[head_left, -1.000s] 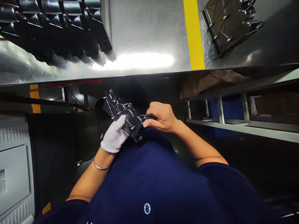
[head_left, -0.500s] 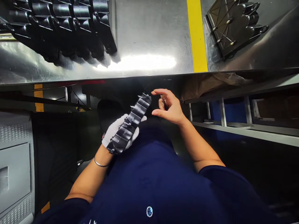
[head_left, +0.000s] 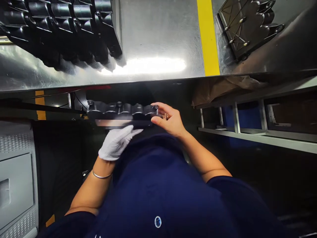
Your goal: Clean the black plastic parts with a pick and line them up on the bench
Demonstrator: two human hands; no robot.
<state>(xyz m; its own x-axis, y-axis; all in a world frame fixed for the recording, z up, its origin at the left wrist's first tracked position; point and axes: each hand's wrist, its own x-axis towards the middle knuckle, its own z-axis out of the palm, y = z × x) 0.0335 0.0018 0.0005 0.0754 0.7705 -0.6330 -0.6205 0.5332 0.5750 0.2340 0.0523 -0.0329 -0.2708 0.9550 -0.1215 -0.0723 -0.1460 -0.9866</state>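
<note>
The bare right hand (head_left: pixel 169 119) is closed in a narrow pinch on the right end of a long black moulded plastic part (head_left: pixel 121 114), thumb below and fingers curled over its end lug; something small and brassy glints between the fingers, too small to make out. The left hand (head_left: pixel 116 142), in a white glove, lies flat and open beneath the part, fingers stretched out supporting its underside rather than curled around it. The part sits level, edge-on to the camera, just below the front edge of the steel table (head_left: pixel 158 36) and in front of the person's dark blue shirt; motion blur smears its lower face. On the table are one stack of similar black parts (head_left: pixel 64 29) at the left, cut off by the frame so its pieces cannot be counted, one yellow stripe (head_left: pixel 208 36), and one single black ribbed plate (head_left: pixel 247 24) at the right, its top corner cropped.
</note>
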